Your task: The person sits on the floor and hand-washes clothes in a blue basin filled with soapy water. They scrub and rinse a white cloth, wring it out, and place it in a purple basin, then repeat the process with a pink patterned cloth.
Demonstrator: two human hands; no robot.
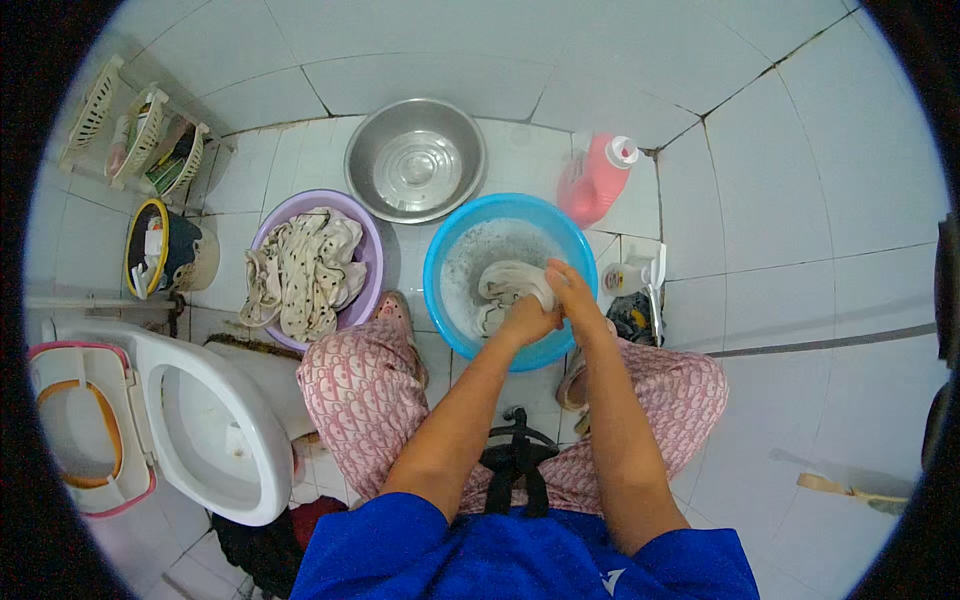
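Directly before me stands a light-blue plastic basin (pixel 436 300) holding sudsy water (pixel 487 244). A wet whitish cloth (pixel 514 279) lies bunched in it, partly in the water. My left hand (pixel 531 319) grips the cloth over the right half of the basin. Close against it, my right hand (pixel 574 296) closes on the cloth's right end near the rim. The fingers overlap there and hide part of the fabric. Left of the blue basin, a purple basin (pixel 373 247) holds a heap of white fabric with dark dots (pixel 307 262), some hanging over its rim.
A metal basin (pixel 416 161) sits by the far wall. To the right stand a pink detergent jug (pixel 596 180), a small bottle (pixel 624 279) and a white-handled brush (pixel 658 277). On the left are a toilet (pixel 277 450), a bin (pixel 191 251) and wall baskets (pixel 142 139). Dark clothes (pixel 259 551) lie behind the toilet.
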